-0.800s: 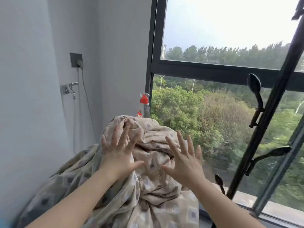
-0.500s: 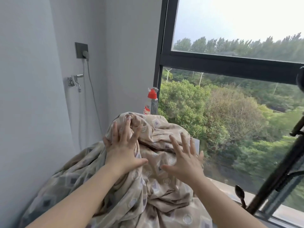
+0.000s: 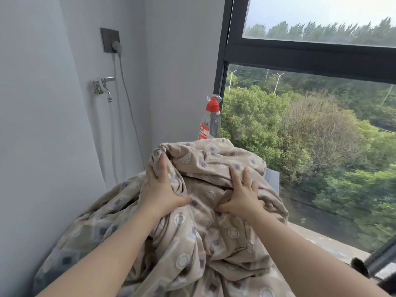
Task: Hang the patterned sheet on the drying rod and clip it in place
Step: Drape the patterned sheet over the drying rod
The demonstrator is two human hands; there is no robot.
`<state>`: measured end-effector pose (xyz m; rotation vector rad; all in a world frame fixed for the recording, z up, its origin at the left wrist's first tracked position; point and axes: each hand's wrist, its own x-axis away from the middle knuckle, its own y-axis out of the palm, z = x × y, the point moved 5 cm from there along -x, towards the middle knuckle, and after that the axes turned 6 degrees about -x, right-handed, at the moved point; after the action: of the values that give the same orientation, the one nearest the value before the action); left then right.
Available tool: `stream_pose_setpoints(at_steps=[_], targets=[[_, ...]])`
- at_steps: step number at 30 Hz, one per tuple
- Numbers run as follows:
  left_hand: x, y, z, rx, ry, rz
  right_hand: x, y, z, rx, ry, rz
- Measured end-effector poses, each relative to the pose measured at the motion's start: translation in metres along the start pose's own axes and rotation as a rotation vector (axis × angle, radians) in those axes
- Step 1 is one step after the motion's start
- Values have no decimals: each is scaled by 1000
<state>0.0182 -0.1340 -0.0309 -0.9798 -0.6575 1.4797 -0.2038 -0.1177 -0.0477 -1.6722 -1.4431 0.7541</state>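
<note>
Contact had come: left hand and right hand, hovering before, pressed open and straight-fingered onto the heaped patterned sheet, lifting likely next.

Beyond the left hand, pale grey walls are meeting in a corner. Up and to the left of that hand, a dark grey square socket is carrying a white round plug. Its white cable is hanging down past a chrome wall tap. Above the right hand, a large black-framed window is letting in soft daylight and showing green treetops. A clear plastic bottle with a red cap is standing against the frame, beyond both hands.
</note>
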Motion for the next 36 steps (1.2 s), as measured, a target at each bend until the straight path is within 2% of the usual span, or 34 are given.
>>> stream_pose_setpoints(at_steps=[4, 7, 12, 17, 23, 29, 36], targets=[[-7, 14, -18, 80, -74, -40, -12, 13, 9, -37, 11, -9], [-9, 23, -27, 200, -77, -41, -15, 19, 17, -39, 88, -36], [-3, 33, -40, 380, -43, 32, -23, 25, 19, 151, 128, -99], [-7, 38, -47, 438, -84, 1, -30, 35, 26, 6, 131, -125], [-8, 46, -54, 483, -171, -5, -23, 42, 27, -129, 86, 8], [-10, 47, -59, 495, -256, -12, -20, 45, 25, -196, 71, 24], [-9, 15, -49, 595, -228, 65, -6, 24, 7, -367, 29, 199]])
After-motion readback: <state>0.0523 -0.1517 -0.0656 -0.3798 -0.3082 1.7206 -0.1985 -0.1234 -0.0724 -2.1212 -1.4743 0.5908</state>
